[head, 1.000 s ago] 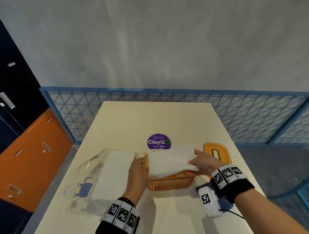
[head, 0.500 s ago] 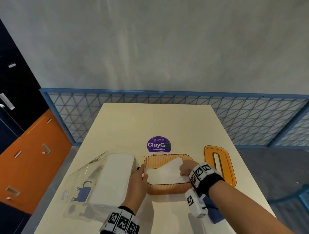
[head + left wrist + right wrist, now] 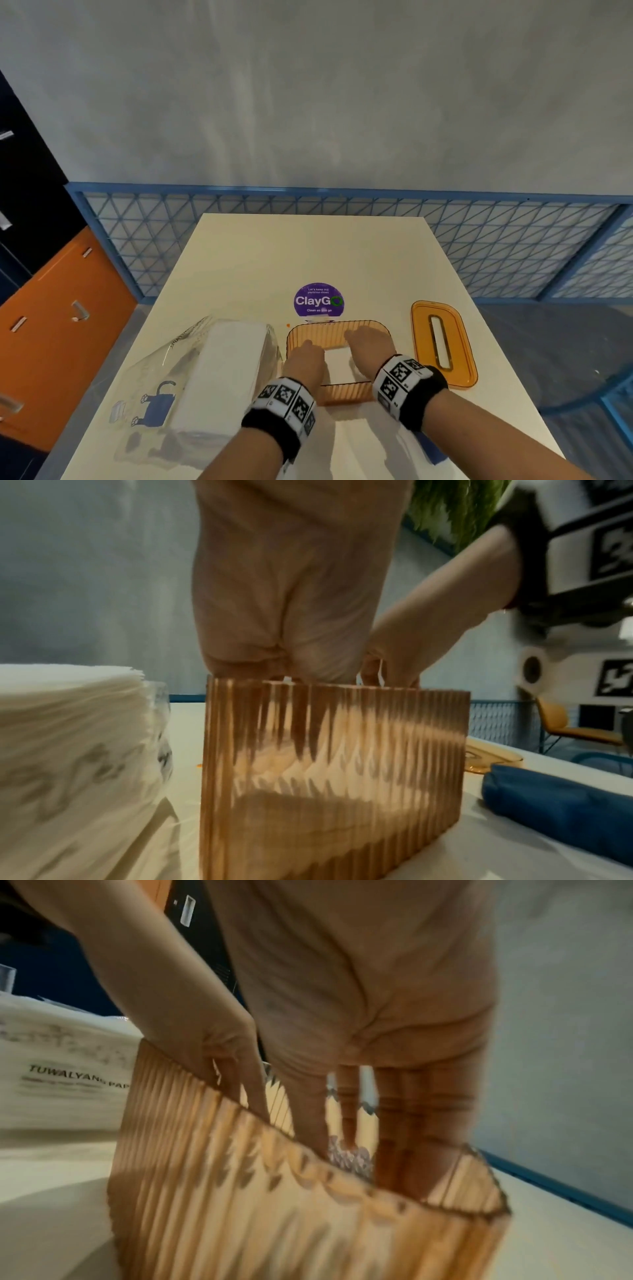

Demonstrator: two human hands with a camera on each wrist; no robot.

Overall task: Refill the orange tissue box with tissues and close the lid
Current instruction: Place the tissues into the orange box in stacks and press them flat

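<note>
The ribbed orange tissue box (image 3: 337, 333) stands open near the table's front, with white tissues (image 3: 337, 364) lying inside it. My left hand (image 3: 305, 356) and right hand (image 3: 368, 346) both reach down into the box, left hand on the left side, and press on the tissues. In the right wrist view the fingers (image 3: 346, 1110) run straight down behind the translucent box wall (image 3: 274, 1218). The orange lid (image 3: 460, 346), with its long slot, lies flat on the table to the right of the box.
A clear plastic pack of white tissues (image 3: 222, 373) lies just left of the box. Behind the box is a purple round sticker (image 3: 318, 300). A blue cloth (image 3: 561, 804) lies at the front right. A blue mesh fence (image 3: 513, 246) runs past the table's far edge.
The right hand lowered the tissue stack from above the box into it. The left hand left the box's left rim and went inside; both hands now press down.
</note>
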